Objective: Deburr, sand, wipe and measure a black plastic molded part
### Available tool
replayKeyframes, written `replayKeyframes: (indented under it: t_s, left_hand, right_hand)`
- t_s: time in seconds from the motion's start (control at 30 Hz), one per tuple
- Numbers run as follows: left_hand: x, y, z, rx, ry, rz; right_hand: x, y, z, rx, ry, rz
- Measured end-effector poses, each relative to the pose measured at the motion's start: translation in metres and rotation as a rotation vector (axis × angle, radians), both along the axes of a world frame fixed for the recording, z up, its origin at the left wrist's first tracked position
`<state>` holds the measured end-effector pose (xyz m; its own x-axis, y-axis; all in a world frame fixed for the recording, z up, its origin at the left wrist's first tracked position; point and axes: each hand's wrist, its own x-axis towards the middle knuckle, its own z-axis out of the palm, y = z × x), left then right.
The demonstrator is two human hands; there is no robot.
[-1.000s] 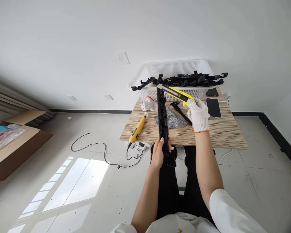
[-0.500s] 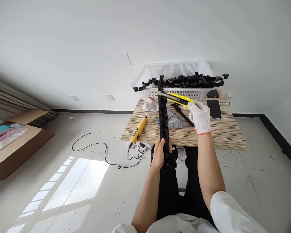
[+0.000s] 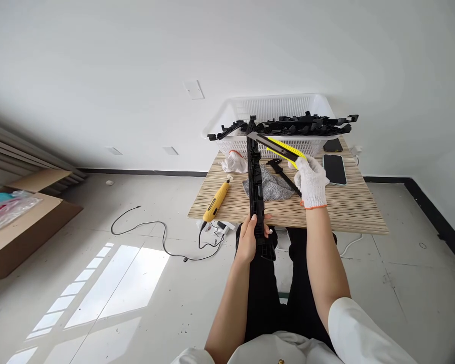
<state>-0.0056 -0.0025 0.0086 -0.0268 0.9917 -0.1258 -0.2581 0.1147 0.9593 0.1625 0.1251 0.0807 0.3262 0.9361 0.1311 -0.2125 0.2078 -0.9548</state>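
My bare left hand (image 3: 250, 237) is closed round the near end of a long black plastic part (image 3: 255, 182), which points away from me over the table. My right hand (image 3: 311, 181), in a white knit glove, grips a yellow utility knife (image 3: 282, 148). The knife's blade tip rests against the far end of the black part, just in front of the basket.
A white basket (image 3: 276, 108) with long black parts (image 3: 299, 124) laid across it stands at the back of the striped wooden table (image 3: 349, 210). Also there: a yellow power tool (image 3: 215, 202), grey cloth (image 3: 275, 187), spare glove (image 3: 233, 163), black caliper (image 3: 284, 174), two phones (image 3: 333, 168). A cardboard box (image 3: 23, 222) sits on the floor at left.
The knife dipped slightly half a second ago and has come back up to the far end of the black part. My left hand has kept its hold.
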Motion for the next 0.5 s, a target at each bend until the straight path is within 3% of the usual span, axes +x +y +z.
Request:
replayKeyframes:
  t_s: [0.07, 0.13, 0.27, 0.4, 0.43, 0.5]
  left_hand:
    - [0.0, 0.0, -0.001, -0.003, -0.01, -0.002]
    - [0.0, 0.0, -0.001, -0.004, -0.016, -0.007]
    - [0.0, 0.0, 0.0, 0.005, -0.018, -0.004]
    - [0.001, 0.001, 0.0, 0.016, -0.025, -0.007]
    - [0.001, 0.001, 0.0, 0.018, -0.025, -0.007]
    - [0.0, 0.001, -0.001, 0.017, -0.029, -0.005]
  right_hand:
    - [0.0, -0.002, 0.003, 0.032, 0.034, -0.05]
    - [0.0, -0.004, 0.003, 0.007, 0.097, 0.011]
    - [-0.001, -0.011, 0.002, -0.057, 0.205, 0.425]
    - [-0.002, -0.025, 0.007, -0.067, 0.171, 0.893]
    - [-0.002, -0.028, 0.008, -0.071, 0.153, 0.947]
    - [-0.003, -0.031, 0.011, -0.06, 0.161, 0.901]
